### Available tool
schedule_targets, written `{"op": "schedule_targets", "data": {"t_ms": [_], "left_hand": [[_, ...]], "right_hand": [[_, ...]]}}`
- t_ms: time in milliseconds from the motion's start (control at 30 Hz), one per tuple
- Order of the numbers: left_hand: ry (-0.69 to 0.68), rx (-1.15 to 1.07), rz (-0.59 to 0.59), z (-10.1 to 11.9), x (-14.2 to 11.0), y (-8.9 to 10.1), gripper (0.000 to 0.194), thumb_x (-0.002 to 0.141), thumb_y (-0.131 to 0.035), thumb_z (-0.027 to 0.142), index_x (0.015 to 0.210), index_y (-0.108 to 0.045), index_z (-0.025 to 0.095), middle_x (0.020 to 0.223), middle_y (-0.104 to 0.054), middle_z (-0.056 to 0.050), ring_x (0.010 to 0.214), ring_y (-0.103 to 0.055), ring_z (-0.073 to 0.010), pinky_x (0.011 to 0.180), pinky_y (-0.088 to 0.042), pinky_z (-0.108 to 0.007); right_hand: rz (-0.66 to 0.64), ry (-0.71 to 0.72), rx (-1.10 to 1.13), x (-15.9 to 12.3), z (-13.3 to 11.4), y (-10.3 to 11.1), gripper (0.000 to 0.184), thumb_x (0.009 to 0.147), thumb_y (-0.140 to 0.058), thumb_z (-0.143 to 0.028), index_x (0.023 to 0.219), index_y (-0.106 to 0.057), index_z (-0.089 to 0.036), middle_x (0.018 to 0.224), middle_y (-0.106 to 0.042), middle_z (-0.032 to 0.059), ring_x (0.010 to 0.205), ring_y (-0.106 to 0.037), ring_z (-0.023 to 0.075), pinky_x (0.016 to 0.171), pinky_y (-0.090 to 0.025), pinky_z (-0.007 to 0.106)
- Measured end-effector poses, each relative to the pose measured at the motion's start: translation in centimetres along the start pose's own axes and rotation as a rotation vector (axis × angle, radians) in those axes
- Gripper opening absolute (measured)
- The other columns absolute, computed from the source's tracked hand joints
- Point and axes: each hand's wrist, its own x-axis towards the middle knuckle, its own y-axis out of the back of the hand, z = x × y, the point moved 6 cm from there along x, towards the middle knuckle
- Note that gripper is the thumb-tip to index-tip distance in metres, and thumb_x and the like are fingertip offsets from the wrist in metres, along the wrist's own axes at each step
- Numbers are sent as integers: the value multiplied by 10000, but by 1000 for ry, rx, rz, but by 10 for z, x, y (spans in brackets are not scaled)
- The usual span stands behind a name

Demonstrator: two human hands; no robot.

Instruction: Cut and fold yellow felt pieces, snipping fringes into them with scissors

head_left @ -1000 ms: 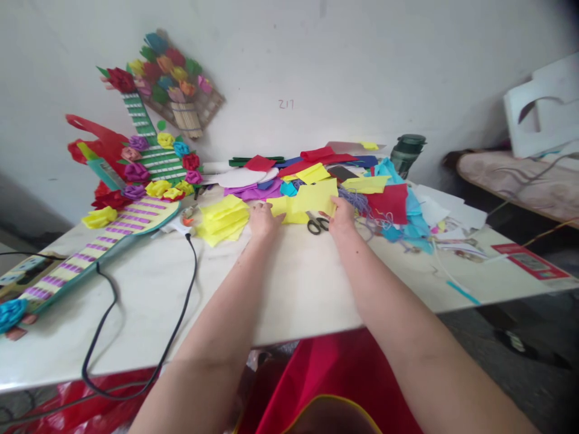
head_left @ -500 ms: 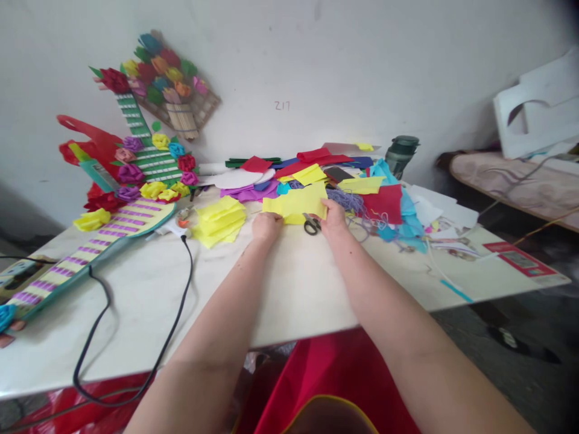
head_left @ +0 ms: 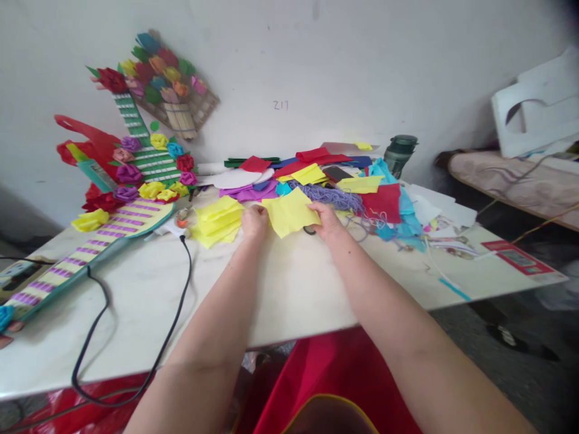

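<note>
A yellow sheet of crepe-like paper (head_left: 289, 214) is stretched between my two hands just above the table. My left hand (head_left: 254, 222) is closed at its left edge, the fingertips partly hidden. At the opposite edge my right hand (head_left: 326, 222) pinches the paper between thumb and fingers. Scissors (head_left: 310, 229) with black handles lie by my right fingers, mostly covered by the sheet. To the left of my left hand rests a loose stack of yellow paper pieces (head_left: 217, 222).
A white glue gun (head_left: 170, 229) with a black cord (head_left: 184, 289) lies left. Beside it stands a guitar-shaped decoration (head_left: 131, 226) with paper flowers. Behind my hands are purple yarn (head_left: 335, 198) and coloured sheets. A dark bottle (head_left: 400, 154) stands at the back right of the table (head_left: 298, 295).
The yellow sheet has tilted and come nearer, now covering most of the scissors. My left hand has shifted slightly left and up; my right hand has moved slightly.
</note>
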Motion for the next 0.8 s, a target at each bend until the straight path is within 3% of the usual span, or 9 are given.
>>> {"op": "schedule_targets", "data": {"t_ms": [167,367,467,533,633,700,800], "left_hand": [[106,-286,78,-19,14,6,130,720,-521,237,697,-623,160,678,-654,-62,709,-637,-203,683,-485,-312],[272,-657,120,-25,17,12,84,759,-499,223,728,-535,154,698,-644,-54,694,-655,-155,638,-495,-249],[282,-678,133,-20,13,11,75,806,-457,220,771,-492,164,723,-640,-54,678,-660,-142,620,-493,-235],[286,-641,133,-18,10,6,76,833,-432,232,811,-473,171,730,-636,-51,674,-661,-138,618,-494,-232],[263,-587,97,-14,6,-4,57,842,-430,230,844,-459,181,741,-633,-45,695,-666,-143,628,-498,-237],[253,-585,77,-12,4,-9,45,845,-429,225,850,-450,185,753,-631,-41,696,-666,-144,630,-500,-241],[255,-614,76,-11,1,-14,28,852,-419,215,851,-433,191,757,-618,-29,678,-660,-132,628,-504,-239]], "right_hand": [[-186,63,-313,-6,5,-14,128,517,-585,-239,546,-469,-192,493,-492,-50,495,-472,123,487,-368,236],[-252,311,-961,-19,-2,-34,233,619,-539,-215,442,-390,-191,444,-315,-79,497,-309,86,568,-330,249],[-268,426,-1107,-24,-6,-43,337,678,-560,-250,431,-339,-192,447,-279,-79,521,-294,88,610,-339,252],[-227,512,-1118,-24,-11,-42,346,746,-543,-323,466,-387,-192,477,-352,-65,549,-353,99,630,-352,249],[-3,614,-1201,-17,-20,-27,321,846,-440,-368,591,-526,-193,637,-544,-3,674,-491,138,688,-378,260],[159,592,-1354,-11,-23,-14,275,857,-433,-344,708,-603,-188,797,-622,50,786,-543,172,738,-391,285],[246,471,-1588,-3,-19,-4,220,803,-525,-345,871,-656,-182,986,-644,108,952,-547,228,808,-393,329]]}}
